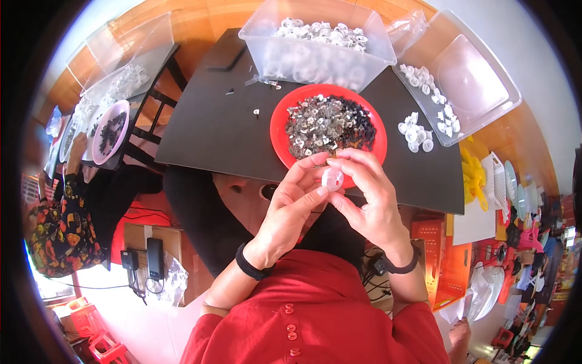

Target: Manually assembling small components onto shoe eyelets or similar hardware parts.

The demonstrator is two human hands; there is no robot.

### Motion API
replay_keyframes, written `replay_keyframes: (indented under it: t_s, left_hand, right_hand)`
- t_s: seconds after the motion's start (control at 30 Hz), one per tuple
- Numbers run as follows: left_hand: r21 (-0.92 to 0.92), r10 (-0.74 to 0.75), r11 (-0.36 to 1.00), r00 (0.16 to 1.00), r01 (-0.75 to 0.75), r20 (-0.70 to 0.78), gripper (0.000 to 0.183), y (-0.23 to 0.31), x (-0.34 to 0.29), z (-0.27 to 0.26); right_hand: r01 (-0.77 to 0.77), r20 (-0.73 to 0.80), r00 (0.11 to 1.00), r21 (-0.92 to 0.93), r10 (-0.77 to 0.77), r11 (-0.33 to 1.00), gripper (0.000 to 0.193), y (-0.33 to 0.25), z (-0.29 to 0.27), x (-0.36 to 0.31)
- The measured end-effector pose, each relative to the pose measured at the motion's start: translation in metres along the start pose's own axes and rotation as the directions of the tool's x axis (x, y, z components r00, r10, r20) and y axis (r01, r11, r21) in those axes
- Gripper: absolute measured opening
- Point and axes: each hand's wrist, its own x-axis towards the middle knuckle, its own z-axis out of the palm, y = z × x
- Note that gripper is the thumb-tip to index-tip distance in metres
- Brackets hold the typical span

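Note:
Between both hands, in front of my chest, is a small white round plastic part [332,179]. My left hand [297,191] pinches it from the left, thumb against its lower edge. My right hand [368,191] closes on it from the right, with fingertips meeting over its top. Whether a smaller piece sits between the fingertips I cannot make out. Just beyond the fingers, a red round tray [278,124] holds a heap of small greyish clear and white pieces [312,124], with small black pieces [359,124] on its right side.
Behind the tray stands a clear bin [315,60] of white round parts. A shallow clear tub [479,79] and a pile of white parts [416,132] lie at the right of the dark table [206,121]. Another person [70,224] works at the far left; orange crates [451,273] stand right.

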Motion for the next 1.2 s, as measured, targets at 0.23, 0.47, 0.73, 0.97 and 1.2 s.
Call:
replay_keyframes:
  t_s: [0.23,0.47,0.73,0.97,1.2]
  left_hand:
    - [-0.124,-0.055,0.991,0.998,0.05,-0.034,0.037,-0.006,-0.005,-0.003]
    - [-0.036,-0.009,0.999,0.998,0.007,-0.069,0.034,-0.013,-0.001,-0.014]
    - [-0.037,-0.035,0.999,0.995,0.031,-0.097,0.036,-0.012,0.004,-0.019]
    - [-0.003,-0.046,0.999,0.996,0.046,-0.081,0.035,-0.01,0.005,-0.016]
    - [0.058,-0.021,0.998,0.996,0.027,-0.087,0.034,-0.012,0.008,-0.019]
  right_hand:
    - [0.075,0.06,0.996,-0.047,-0.073,0.996,0.052,0.004,0.001,-0.006]
    - [-0.054,-0.001,0.999,-0.053,0.054,0.997,0.038,0.02,-0.023,-0.003]
    - [-0.218,-0.153,0.975,-0.476,0.164,0.852,0.007,0.076,-0.043,0.002]
    - [-0.082,0.026,0.992,-0.593,0.121,0.801,0.013,0.083,-0.036,0.014]
    - [-0.083,0.061,0.989,-0.516,0.133,0.853,0.018,0.089,-0.036,0.023]
